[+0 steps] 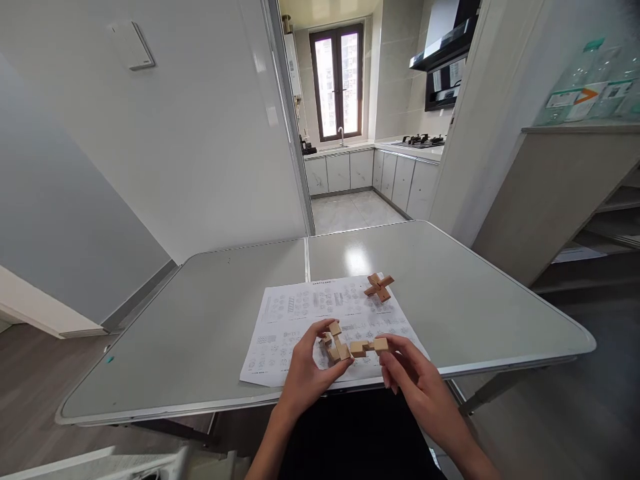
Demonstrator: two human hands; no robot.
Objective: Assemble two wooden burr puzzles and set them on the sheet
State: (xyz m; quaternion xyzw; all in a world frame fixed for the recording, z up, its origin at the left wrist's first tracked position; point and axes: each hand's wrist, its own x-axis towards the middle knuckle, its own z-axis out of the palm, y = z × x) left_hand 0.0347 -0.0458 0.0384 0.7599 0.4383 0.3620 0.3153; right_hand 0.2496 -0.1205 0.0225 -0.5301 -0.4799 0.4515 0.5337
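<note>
Above the front part of a printed sheet, my left hand grips a cluster of joined light wooden puzzle pieces between thumb and fingers. My right hand pinches one end of a notched wooden puzzle piece, whose other end points at the cluster. A narrow gap seems to lie between the two. The instruction sheet shows rows of small diagrams and lies under both hands. On its far right corner rests a darker, cross-shaped wooden puzzle.
A grey table with rounded corners and a centre seam carries the sheet. Its front edge is close to my lap. A white wall rises behind it on the left. At the right, a shelf unit bears plastic bottles.
</note>
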